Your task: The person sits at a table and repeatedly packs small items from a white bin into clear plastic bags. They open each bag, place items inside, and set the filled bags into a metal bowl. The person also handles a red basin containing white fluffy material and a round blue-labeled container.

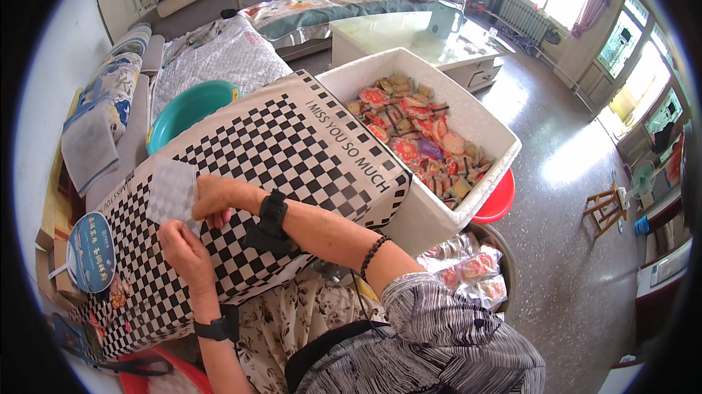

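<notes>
A clear, flat plastic bag [171, 188] is held above a table with a black-and-white checkered tablecloth [263, 158]; the checks show through it. My left hand [185, 248] pinches its lower edge between thumb and fingers. At the bag's right side, my right hand [216, 199] grips the edge with curled fingers, some hidden from view. Both forearms wear black straps. To the right, against the table, a white foam box [482, 174] holds many small wrapped pieces [417, 136] in red, yellow and purple.
A blue hand fan [92, 251] lies at the table's left end. Beyond the table is a teal basin [189, 111]. Beside me, a metal basin [507, 270] holds filled clear packets [477, 268], near a red basin [496, 199]. A low table [378, 37] and wooden stool [603, 207] stand farther off.
</notes>
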Motion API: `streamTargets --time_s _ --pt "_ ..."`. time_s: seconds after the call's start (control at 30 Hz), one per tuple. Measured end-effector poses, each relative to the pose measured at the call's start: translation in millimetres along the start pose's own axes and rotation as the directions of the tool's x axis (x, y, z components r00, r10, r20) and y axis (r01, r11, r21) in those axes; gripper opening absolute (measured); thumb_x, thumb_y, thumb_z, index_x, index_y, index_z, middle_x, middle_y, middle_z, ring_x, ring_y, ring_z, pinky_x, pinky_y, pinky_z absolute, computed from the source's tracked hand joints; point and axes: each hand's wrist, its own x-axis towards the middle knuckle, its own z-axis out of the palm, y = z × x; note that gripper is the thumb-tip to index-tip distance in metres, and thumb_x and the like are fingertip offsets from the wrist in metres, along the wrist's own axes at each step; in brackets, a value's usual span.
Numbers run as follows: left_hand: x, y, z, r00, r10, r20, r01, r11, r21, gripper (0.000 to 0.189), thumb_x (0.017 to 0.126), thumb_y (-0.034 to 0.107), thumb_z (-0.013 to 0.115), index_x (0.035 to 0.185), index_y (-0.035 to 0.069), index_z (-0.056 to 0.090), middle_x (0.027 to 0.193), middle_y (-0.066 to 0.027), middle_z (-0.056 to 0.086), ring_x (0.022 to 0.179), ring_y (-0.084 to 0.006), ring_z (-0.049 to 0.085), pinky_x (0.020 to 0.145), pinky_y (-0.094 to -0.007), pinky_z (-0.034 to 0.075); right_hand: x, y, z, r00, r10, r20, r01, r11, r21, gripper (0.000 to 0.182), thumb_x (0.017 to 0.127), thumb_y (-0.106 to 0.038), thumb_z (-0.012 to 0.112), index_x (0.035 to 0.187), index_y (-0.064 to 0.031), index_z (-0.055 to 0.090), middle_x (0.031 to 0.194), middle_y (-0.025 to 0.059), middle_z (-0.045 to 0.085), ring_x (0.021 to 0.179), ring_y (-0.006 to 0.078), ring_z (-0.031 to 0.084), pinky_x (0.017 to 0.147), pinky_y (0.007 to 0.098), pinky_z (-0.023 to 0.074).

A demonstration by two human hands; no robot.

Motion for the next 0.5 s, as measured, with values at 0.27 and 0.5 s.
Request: streamTargets --time_s 0.27,0.5 --pt "-2.2 -6.2 1.7 1.000 0.017 0.022 -0.020 0.994 0.106 0.007 0.085 0.001 0.046 0.080 -0.001 0.041 0.076 -0.0172 0.041 0.074 -0.0362 0.045 0.065 -0.0417 0.038 32.9 25.1 -0.6 0.553 -0.717 -0.424 0.425 0.681 -0.597 0.049 0.062 -0.002 0.057 0.112 -0.0028 0.055 0.097 0.0222 0.056 0.089 0.0381 0.056 0.078 0.0443 0.0464" --pt "1.7 4.5 -5.6 0.990 -0.126 0.060 0.112 0.974 0.196 0.023 0.074 0.003 0.063 0.090 0.001 0.047 0.084 -0.0157 0.049 0.084 -0.0338 0.050 0.070 -0.0412 0.043 32.2 32.1 -7.7 0.798 -0.586 -0.142 0.256 0.541 -0.801 0.022 0.072 -0.010 0.055 0.091 -0.0046 0.067 0.089 0.0151 0.060 0.088 0.0322 0.059 0.078 0.0397 0.0473"
